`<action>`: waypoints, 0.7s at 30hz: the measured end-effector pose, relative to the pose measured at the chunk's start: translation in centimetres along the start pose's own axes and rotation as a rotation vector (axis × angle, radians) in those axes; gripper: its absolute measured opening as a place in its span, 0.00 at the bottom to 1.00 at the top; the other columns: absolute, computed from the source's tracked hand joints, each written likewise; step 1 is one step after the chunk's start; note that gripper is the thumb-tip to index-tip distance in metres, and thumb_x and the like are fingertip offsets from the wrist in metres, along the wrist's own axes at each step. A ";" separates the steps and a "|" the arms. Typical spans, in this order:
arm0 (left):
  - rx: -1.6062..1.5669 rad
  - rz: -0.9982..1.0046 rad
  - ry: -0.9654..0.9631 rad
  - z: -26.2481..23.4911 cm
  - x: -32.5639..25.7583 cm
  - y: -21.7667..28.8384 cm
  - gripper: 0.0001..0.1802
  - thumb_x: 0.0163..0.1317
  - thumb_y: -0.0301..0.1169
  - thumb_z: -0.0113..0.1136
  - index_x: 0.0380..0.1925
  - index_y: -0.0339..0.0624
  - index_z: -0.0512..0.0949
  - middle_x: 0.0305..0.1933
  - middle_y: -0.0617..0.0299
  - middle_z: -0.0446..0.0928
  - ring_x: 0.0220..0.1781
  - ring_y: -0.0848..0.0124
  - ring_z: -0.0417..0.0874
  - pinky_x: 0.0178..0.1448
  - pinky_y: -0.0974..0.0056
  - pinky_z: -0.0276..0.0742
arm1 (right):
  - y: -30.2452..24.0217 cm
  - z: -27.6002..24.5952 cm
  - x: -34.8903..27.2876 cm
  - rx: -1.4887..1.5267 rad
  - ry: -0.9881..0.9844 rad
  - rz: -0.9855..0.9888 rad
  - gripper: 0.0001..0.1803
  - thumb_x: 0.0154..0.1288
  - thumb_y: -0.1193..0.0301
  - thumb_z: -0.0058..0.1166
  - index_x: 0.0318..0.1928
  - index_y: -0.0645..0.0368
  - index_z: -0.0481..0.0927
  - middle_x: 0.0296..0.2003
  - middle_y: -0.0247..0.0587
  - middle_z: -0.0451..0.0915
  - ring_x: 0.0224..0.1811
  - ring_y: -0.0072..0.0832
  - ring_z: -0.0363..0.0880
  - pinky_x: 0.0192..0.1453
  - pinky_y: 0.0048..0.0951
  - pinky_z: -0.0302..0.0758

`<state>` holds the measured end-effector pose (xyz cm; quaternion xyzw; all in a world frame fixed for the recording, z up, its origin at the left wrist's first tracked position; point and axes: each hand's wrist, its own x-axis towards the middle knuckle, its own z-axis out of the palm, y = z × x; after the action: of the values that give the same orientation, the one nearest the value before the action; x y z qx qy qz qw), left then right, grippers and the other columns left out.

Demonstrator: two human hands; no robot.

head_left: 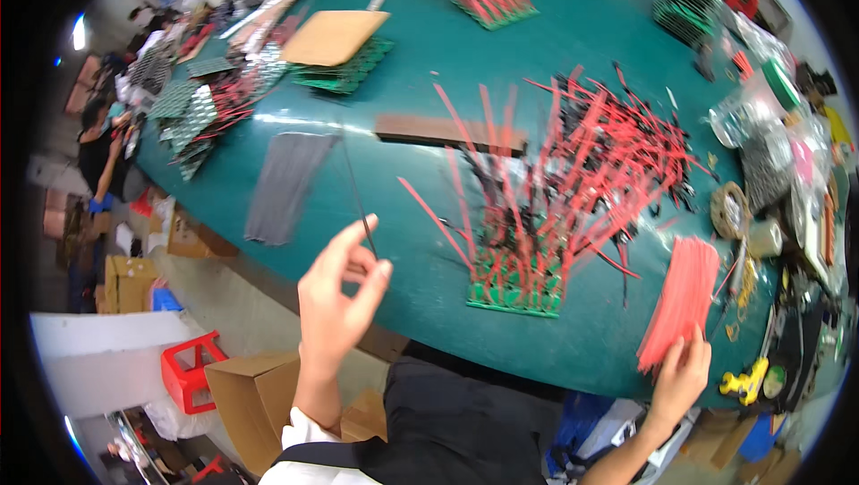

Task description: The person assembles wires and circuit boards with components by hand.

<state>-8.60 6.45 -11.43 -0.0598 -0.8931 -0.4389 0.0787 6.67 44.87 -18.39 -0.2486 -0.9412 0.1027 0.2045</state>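
My left hand [344, 284] pinches a thin black wire-like strand [354, 182] between thumb and fingertips, and the strand points up and away. At the right, my right hand [682, 376] has its fingertips closed on the lower end of a flat bundle of thin red strands [682, 293]. Whether it grips one strand or several I cannot tell. Between my hands stands a green grid-like holder [514, 293] with red and black strands sticking up from it. A bundle of dark grey strands [288, 185] lies left of my left hand.
A dark brown bar [407, 130] and a heap of red and black strands [626, 140] lie behind the holder. A tan board [335, 38] rests on green grids at the far left. Tape rolls [729, 209] and a yellow tool [744, 384] are at right. Another person [103, 158] sits far left.
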 end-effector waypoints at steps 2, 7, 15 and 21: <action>0.111 -0.012 0.101 -2.4 2.0 -4.0 0.23 0.58 0.21 0.64 0.56 0.40 0.77 0.30 0.63 0.77 0.29 0.75 0.79 0.35 0.69 0.78 | 0.1 0.2 0.0 0.003 -0.109 0.036 0.18 0.68 0.74 0.52 0.58 0.61 0.75 0.33 0.47 0.71 0.33 0.43 0.73 0.40 0.43 0.71; 0.599 -0.149 0.144 -6.5 3.2 -12.0 0.16 0.60 0.32 0.63 0.49 0.45 0.79 0.32 0.63 0.78 0.33 0.63 0.82 0.39 0.58 0.77 | -0.6 1.8 -0.7 0.031 -0.035 -0.060 0.18 0.69 0.74 0.51 0.59 0.61 0.75 0.36 0.47 0.73 0.35 0.43 0.75 0.40 0.40 0.73; 0.670 -0.114 0.194 -6.0 3.3 -14.2 0.13 0.59 0.32 0.64 0.46 0.51 0.80 0.38 0.60 0.80 0.40 0.60 0.83 0.42 0.54 0.79 | -10.9 1.8 -1.2 0.643 -0.229 0.036 0.25 0.66 0.80 0.52 0.64 0.63 0.72 0.37 0.40 0.78 0.33 0.25 0.77 0.36 0.26 0.76; 0.673 -0.138 0.177 -7.5 3.0 -13.9 0.14 0.60 0.30 0.64 0.47 0.49 0.81 0.33 0.62 0.77 0.32 0.62 0.80 0.38 0.58 0.77 | -16.1 1.6 0.2 0.733 -0.236 -0.101 0.28 0.63 0.84 0.51 0.65 0.65 0.70 0.37 0.41 0.78 0.34 0.26 0.78 0.33 0.24 0.77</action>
<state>-13.37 -7.87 -17.10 0.0681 -0.9793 -0.1280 0.1415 -1.04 31.09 -15.05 -0.0990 -0.8701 0.4501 0.1748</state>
